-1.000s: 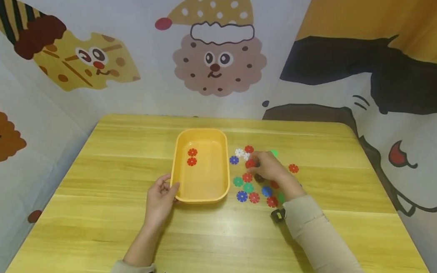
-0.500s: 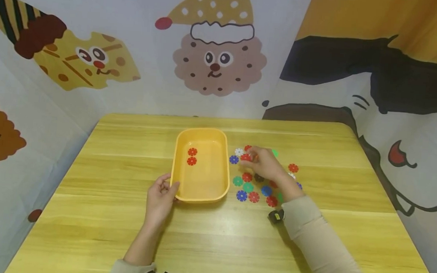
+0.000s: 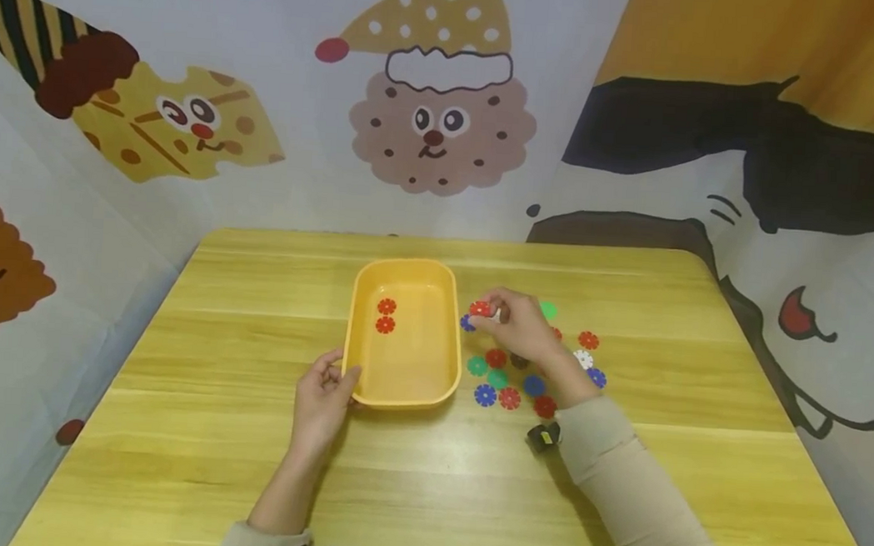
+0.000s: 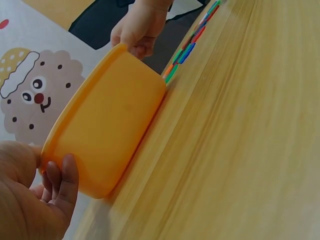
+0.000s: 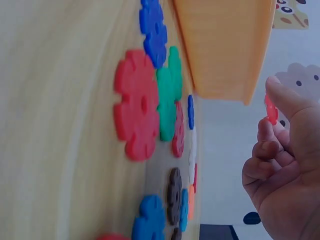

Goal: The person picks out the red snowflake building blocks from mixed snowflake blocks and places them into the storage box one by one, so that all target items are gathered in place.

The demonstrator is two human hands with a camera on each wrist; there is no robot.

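My left hand (image 3: pixel 321 400) grips the near left corner of a yellow plastic tray (image 3: pixel 399 403), thumb over the rim and fingers outside, as the left wrist view also shows. Inside the tray lie two red snowflake discs (image 3: pixel 384 325), one behind the other. My right hand (image 3: pixel 520 326) pinches a red snowflake disc (image 5: pixel 271 109) between thumb and fingertips, raised above the table just right of the tray. Below that hand, a blue snowflake disc (image 3: pixel 467 322) lies by the tray's right wall. The right hand partly hides the pieces beneath it.
Several more discs are spread on the wooden table (image 3: pixel 424 489) right of the tray, among them a green disc (image 3: pixel 477 366), a red disc (image 3: pixel 588 340) and a white disc (image 3: pixel 584 360). A cartoon-printed cloth (image 3: pixel 261 195) hangs behind the table.
My right hand has lifted a red disc from among the pieces and moved left with it towards the tray. The left hand has kept its grip on the tray.
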